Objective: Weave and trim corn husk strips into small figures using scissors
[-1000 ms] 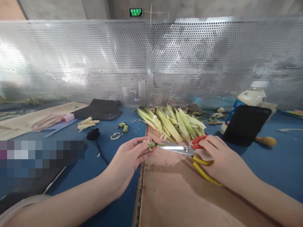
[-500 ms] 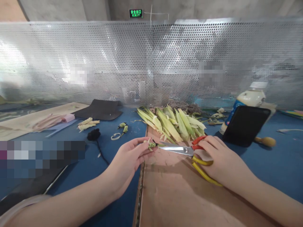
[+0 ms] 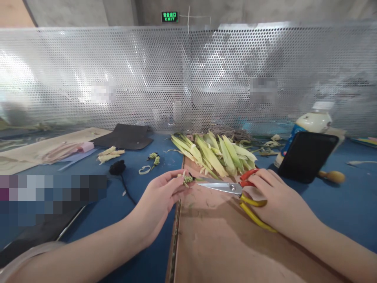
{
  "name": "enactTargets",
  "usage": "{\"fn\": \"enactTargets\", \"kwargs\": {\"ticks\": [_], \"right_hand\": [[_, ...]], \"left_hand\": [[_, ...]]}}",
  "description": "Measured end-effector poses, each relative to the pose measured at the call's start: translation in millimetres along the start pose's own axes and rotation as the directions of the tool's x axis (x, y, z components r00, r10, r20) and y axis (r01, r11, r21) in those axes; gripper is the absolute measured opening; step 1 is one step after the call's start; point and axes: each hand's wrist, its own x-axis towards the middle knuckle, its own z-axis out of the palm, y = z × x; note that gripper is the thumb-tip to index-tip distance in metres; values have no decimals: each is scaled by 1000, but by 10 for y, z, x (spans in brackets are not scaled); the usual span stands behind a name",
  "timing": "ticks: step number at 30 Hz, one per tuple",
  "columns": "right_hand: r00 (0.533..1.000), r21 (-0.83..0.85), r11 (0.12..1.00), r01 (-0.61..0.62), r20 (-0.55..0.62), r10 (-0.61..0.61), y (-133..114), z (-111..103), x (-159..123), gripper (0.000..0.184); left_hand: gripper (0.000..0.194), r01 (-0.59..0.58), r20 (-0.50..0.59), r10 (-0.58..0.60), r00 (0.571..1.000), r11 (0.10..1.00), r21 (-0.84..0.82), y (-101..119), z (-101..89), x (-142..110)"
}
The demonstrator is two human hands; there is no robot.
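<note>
My left hand pinches a small green braided piece, which has a dark tip on its right side. In my right hand is a pair of scissors with red and yellow handles. Their blades point left and stand slightly apart, with the tips close to the braided piece; whether they touch it I cannot tell. Both hands are over the brown board. Behind the scissors lies a pile of pale green corn husks.
A black phone leans against a bottle on the right. Left on the blue table are a black pompom-like thing with a cord, braided bits, husk strips and a black sheet. A perforated metal screen stands behind.
The scissor blades have parted slightly more, and the lower blade's tip now sits a little apart from the braided piece. Both hands stay in nearly the same place.
</note>
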Motion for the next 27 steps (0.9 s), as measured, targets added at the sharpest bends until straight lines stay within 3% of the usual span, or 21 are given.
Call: {"fn": "enactTargets", "kwargs": {"ticks": [18,27], "right_hand": [[998,0,1000,-3,63,3,0,-15,1,15],[1000,26,1000,1,14,-1,10,8,-11,14]], "left_hand": [[18,0,1,0,1000,1000,-21,5,13,1],[16,5,10,-4,1000,999,-40,-7,3,-3]]}}
